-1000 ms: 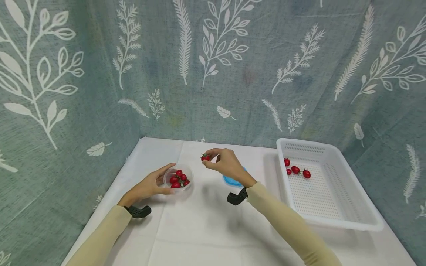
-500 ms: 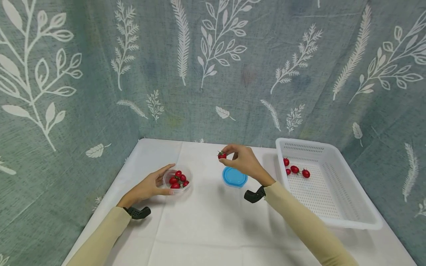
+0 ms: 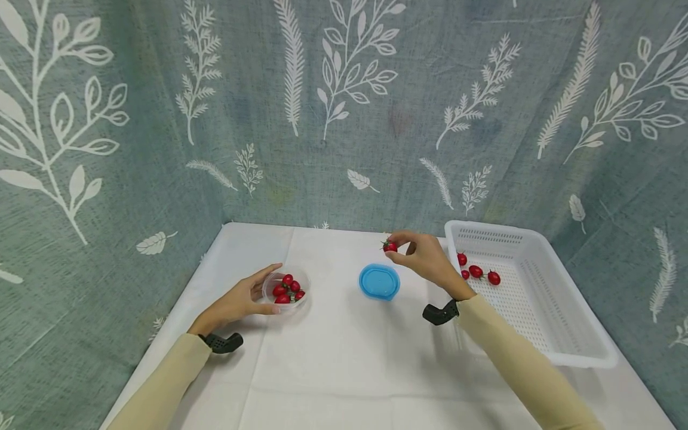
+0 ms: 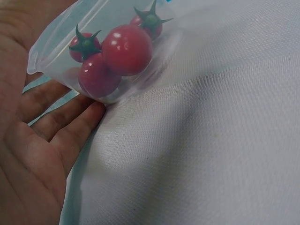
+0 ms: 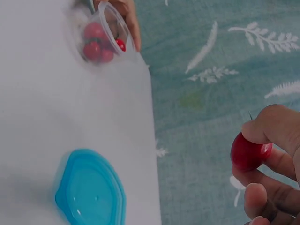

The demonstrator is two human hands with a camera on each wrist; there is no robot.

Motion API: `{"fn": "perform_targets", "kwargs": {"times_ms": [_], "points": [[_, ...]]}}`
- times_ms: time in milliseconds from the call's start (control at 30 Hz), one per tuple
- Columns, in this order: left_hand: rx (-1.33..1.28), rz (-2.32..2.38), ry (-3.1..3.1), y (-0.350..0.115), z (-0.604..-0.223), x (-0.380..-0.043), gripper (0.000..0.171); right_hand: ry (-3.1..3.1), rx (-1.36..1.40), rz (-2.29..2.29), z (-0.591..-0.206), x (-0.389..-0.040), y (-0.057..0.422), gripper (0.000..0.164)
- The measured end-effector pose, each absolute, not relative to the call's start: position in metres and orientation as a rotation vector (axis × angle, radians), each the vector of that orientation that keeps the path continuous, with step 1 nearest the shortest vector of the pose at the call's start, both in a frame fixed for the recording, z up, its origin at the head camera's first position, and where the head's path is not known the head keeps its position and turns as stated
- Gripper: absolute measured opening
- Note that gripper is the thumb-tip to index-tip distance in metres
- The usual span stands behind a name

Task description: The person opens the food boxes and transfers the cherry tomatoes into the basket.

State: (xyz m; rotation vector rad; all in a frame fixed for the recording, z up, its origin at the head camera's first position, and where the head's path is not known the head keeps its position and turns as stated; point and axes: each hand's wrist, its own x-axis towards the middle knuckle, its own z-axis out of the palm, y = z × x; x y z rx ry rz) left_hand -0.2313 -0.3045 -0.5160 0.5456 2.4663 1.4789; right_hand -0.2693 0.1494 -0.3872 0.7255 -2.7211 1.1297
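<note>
My left hand (image 3: 239, 306) holds a clear plastic tub (image 3: 306, 282) on the left of the white table, thumb on the near side and fingers round the far side. Several red cherry tomatoes (image 4: 126, 49) lie inside, some with green stems. Above the table's back part, my right hand (image 3: 421, 257) pinches a single cherry tomato (image 5: 248, 152) between thumb and fingers; its green calyx shows in the head view. Just below and left of that hand, a blue lid (image 3: 379, 282) lies on the cloth.
A white perforated basket (image 3: 516, 316) stands on the right, with several cherry tomatoes (image 3: 475, 272) in its back left corner. My right forearm passes over its near left edge. A patterned grey-green curtain (image 3: 344, 149) hangs behind the table.
My right hand has moved right with the cherry tomato, from near the tub to beyond the blue lid, uncovering the lid. My left hand and the tub stay in place.
</note>
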Motion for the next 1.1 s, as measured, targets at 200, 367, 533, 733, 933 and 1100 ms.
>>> {"fn": "perform_targets", "kwargs": {"times_ms": [200, 367, 533, 733, 933, 1100], "points": [[0.543, 1.473, 2.470, -0.304, -0.515, -0.230, 0.105, -2.739, 0.671, 1.144, -0.386, -0.270, 0.171, 0.035], [0.538, 1.474, 2.470, -0.304, -0.516, -0.229, 0.104, -2.767, 0.609, 1.124, -0.387, -0.267, 0.190, 0.039], [0.538, 1.468, 2.474, -0.304, -0.517, -0.230, 0.104, -2.800, 0.519, 1.108, -0.390, -0.265, 0.211, 0.040], [0.549, 1.463, 2.481, -0.305, -0.517, -0.231, 0.103, -2.820, 0.431, 1.120, -0.393, -0.263, 0.235, 0.041], [0.553, 1.452, 2.480, -0.304, -0.514, -0.231, 0.104, -2.838, 0.341, 1.128, -0.398, -0.262, 0.258, 0.044], [0.537, 1.452, 2.473, -0.304, -0.513, -0.231, 0.107, -2.851, 0.265, 1.105, -0.403, -0.261, 0.274, 0.043]]}}
